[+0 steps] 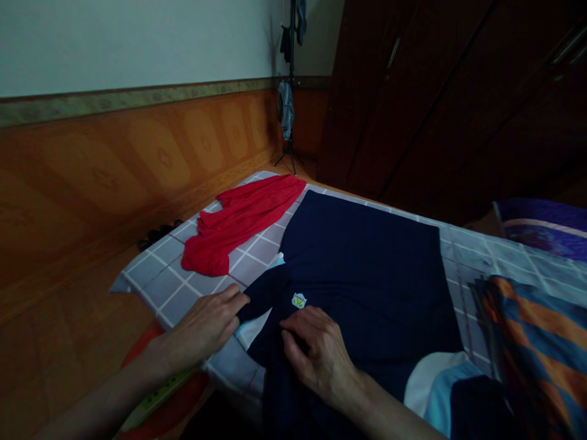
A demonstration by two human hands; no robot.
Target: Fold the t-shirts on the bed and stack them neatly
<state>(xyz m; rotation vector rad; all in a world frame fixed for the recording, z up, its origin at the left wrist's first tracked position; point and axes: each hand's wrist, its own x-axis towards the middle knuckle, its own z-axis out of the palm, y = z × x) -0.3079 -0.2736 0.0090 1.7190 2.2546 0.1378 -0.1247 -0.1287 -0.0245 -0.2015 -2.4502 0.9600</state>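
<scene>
A navy blue shirt [362,256] is spread over the near part of the bed, with white and light-blue trim and a small printed badge [299,300]. My left hand [213,321] has its fingers closed on the shirt's left edge, close to a white and light-blue piece of trim. To the right, my right hand [316,351] pinches the dark fabric just below the badge, its thumb and fingers together. A sleeve with white and light-blue panels [435,382] lies beyond my right forearm. The shirt's lower part falls towards me into shadow.
The bed has a grey checked sheet [167,275]. A red garment [247,220] lies at its far left. Folded orange-and-blue fabric [550,342] sits at the right, near a purple item [545,226]. A coat stand [292,73] and dark wardrobe [413,91] are behind.
</scene>
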